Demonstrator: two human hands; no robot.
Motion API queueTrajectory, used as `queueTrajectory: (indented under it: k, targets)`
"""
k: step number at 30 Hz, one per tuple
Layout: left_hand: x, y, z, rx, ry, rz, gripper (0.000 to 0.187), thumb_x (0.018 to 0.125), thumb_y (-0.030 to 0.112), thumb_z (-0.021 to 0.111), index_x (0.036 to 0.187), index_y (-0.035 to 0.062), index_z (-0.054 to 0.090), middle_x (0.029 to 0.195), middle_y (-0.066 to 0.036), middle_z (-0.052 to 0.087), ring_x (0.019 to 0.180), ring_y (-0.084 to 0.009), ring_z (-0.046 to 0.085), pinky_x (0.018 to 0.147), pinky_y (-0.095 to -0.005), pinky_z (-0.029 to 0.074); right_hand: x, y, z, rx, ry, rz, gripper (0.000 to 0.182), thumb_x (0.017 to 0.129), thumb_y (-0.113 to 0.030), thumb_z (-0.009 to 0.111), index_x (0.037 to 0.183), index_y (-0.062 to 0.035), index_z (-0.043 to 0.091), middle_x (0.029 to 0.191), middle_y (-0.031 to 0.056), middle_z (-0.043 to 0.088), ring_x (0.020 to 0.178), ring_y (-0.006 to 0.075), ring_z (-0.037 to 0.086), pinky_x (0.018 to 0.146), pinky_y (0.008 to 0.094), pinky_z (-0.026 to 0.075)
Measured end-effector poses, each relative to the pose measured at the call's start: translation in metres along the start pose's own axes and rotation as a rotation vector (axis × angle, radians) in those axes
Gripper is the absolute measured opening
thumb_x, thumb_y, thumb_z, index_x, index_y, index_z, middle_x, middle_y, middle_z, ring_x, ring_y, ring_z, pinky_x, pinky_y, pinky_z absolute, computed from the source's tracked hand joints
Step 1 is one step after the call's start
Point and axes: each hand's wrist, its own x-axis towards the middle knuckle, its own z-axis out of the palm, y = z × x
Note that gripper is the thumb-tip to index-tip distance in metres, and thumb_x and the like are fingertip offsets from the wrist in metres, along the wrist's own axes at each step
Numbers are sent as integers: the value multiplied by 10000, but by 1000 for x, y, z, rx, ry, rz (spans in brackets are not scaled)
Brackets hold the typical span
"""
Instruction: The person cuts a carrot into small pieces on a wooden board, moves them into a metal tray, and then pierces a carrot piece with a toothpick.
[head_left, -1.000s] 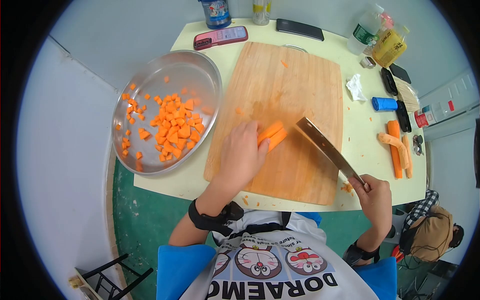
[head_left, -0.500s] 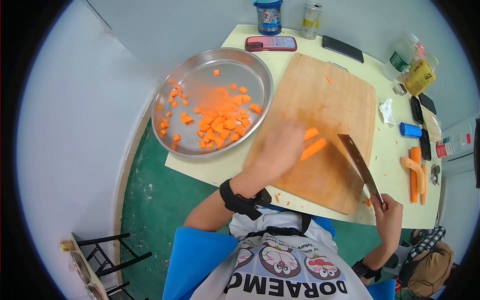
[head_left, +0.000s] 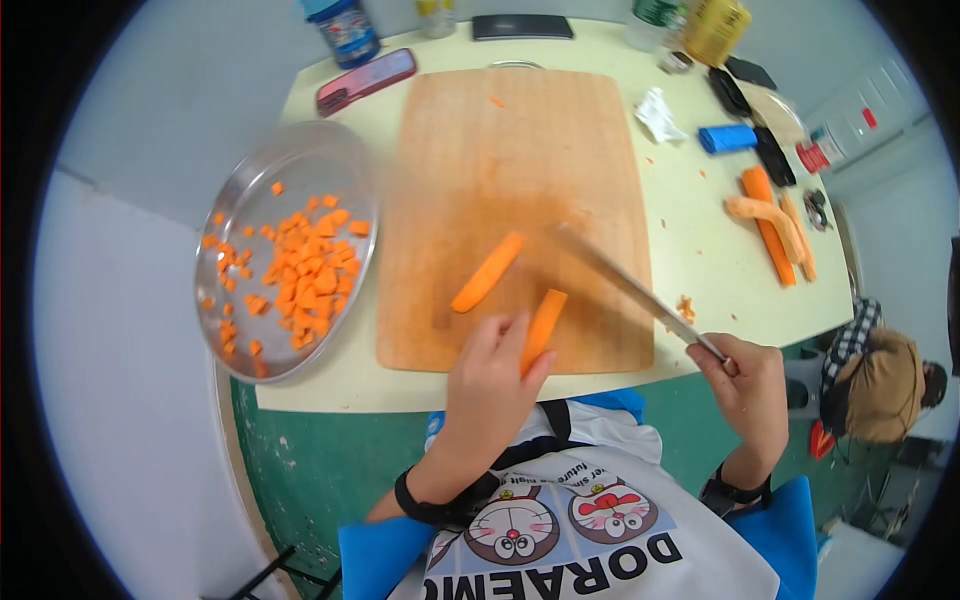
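Observation:
My left hand (head_left: 492, 375) grips a carrot piece (head_left: 545, 325) between thumb and fingers, at the near side of the wooden cutting board (head_left: 440, 130). A second carrot piece (head_left: 488, 271) lies slantwise on the board, just beyond those fingers. My right hand (head_left: 745, 385) is closed round the handle of a kitchen knife (head_left: 640, 290) at the board's right near corner. Its blade slants over the board towards the middle, apart from both pieces. To the left, a round metal tray (head_left: 240, 190) holds many diced carrot chunks (head_left: 315, 275).
Whole peeled carrots (head_left: 768, 225) lie on the right of the table, near a blue roll (head_left: 727, 138) and a crumpled tissue (head_left: 658, 115). Phones (head_left: 367, 80), a blue bottle (head_left: 343, 35) and other bottles stand along the back. A person with a brown backpack (head_left: 885, 385) is at far right.
The view has turned, shifting the table leftward. My left hand has drawn back to the board's near side and now pinches one carrot piece; the other lies apart. My right hand still holds the knife.

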Motion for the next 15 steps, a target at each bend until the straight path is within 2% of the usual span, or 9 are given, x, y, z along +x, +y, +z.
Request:
queueTrajectory:
  k: [4,7,9,13,15]
  targets:
    - [-1,-2,-5,3,-92,7,370,728,129,701,1045,-25,587,894,-125,549,761,-269,577,658,-313,475,-11,3,2,-4,-34,-58,161,713,-172,714,803,-52,654,567,97,557,432,218,509,429,311,385]
    - [0,-3,-3,-56,-135,-105,318,747,114,688,1021,-24,604,896,-115,555,728,-232,590,640,-289,492,-13,4,0,-76,-111,-71,173,704,-171,713,824,-63,650,571,82,564,462,229,536,433,319,394]
    - [-1,-7,0,-69,-99,-64,287,772,134,654,1023,6,598,891,-87,542,680,-214,576,597,-297,463,-12,3,-3,-92,-174,-82,166,701,-72,709,839,-2,647,635,130,603,461,192,553,453,260,421]
    - [-2,-8,0,-74,-102,-60,290,769,125,658,1027,6,598,876,-79,542,665,-193,574,595,-288,461,-10,4,-3,-132,-188,-101,178,689,-61,710,846,-10,645,656,128,610,472,197,568,452,266,425]
    - [-3,-8,1,-87,-84,-52,299,764,109,661,1038,8,600,866,-73,538,646,-176,569,593,-285,460,-9,4,-2,-130,-173,-101,189,684,-162,708,839,-82,634,573,74,557,486,252,543,444,340,400]
